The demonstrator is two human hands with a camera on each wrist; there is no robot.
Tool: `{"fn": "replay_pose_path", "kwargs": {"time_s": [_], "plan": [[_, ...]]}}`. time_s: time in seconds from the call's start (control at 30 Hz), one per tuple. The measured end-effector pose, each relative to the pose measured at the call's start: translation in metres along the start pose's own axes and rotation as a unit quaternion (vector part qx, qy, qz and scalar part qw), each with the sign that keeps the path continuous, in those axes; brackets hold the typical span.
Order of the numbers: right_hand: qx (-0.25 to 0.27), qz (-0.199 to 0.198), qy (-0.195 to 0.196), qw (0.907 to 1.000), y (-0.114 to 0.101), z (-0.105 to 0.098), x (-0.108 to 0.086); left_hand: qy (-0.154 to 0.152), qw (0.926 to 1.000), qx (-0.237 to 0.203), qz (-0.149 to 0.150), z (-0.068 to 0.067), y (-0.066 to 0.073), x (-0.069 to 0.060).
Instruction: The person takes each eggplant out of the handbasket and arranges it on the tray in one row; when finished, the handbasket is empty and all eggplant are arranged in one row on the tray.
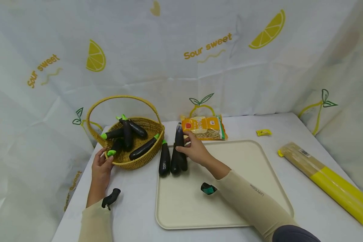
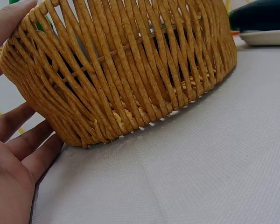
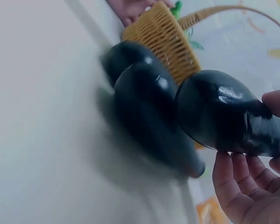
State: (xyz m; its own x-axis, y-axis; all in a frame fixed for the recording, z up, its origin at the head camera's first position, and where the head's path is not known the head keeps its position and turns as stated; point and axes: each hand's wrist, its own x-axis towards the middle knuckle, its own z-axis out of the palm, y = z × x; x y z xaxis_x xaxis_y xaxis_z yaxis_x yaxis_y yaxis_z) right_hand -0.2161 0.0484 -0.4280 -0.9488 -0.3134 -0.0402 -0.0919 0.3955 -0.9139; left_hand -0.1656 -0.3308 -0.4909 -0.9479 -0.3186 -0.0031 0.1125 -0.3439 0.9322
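In the head view, my right hand [image 1: 196, 150] holds a dark eggplant [image 1: 179, 136] between thumb and fingers over the left side of a beige tray [image 1: 211, 201]. Two more eggplants lie there side by side, a left one [image 1: 164, 162] and one [image 1: 174, 164] partly covered by the held eggplant. A wicker basket [image 1: 136, 164] with a tall handle stands left of the tray. Several eggplants with green caps, one of them [image 1: 143, 148] near the right wall, lie inside it. My left hand [image 1: 101, 168] grips its near left rim, thumb on top and fingers against the woven side [image 2: 130, 60].
An orange noodle packet [image 1: 204, 127] lies behind the tray, close to the printed curtain. Over to the right are a small yellow wrapped piece [image 1: 264, 132] and a long yellow-and-clear pack [image 1: 326, 181]. White cloth [image 1: 133, 208] covers the table.
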Motion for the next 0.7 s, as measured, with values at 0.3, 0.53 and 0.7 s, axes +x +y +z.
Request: {"fn": "replay_pose_path", "kwargs": {"time_s": [0.3, 0.53, 0.7], "plan": [[0.015, 0.059, 0.015, 0.9980, 0.032, -0.006, -0.011, 0.001, 0.9999, 0.013, -0.004, 0.001, 0.003, 0.000], [-0.053, 0.086, 0.008, 0.9948, 0.041, 0.001, -0.009, 0.010, 0.9998, 0.003, -0.014, 0.000, 0.002, 0.001], [-0.089, 0.086, 0.011, 0.9923, 0.046, 0.002, -0.004, 0.006, 0.9999, -0.001, -0.015, 0.001, 0.002, 0.000]]}}
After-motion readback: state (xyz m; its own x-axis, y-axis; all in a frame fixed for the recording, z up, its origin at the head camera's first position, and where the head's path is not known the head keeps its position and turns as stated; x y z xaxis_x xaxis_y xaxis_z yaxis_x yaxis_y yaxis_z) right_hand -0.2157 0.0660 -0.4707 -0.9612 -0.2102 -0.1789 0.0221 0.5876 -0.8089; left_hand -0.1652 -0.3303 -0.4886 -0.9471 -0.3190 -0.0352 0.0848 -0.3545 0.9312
